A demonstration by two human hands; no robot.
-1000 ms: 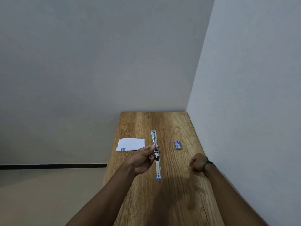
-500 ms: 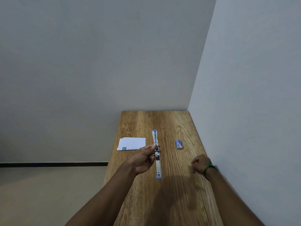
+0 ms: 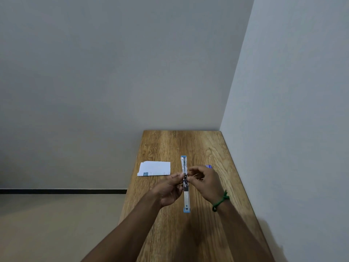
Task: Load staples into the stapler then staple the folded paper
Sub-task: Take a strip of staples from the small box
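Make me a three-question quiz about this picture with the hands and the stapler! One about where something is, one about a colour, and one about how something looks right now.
1. Where does the folded paper lie?
A. Left of the stapler
B. Under the stapler
C. In the right hand

2. What colour is the band on the right wrist?
A. Red
B. Green
C. Yellow

3. How is the stapler right now?
A. Shut tight
B. Swung open in one long line
C. Standing upright on its end

Answers:
1. A, the paper rests flat on the wooden table, off to the left.
2. B, a green cord circles the wrist.
3. B, both halves stretch out straight, with the left hand and right hand at the hinge.
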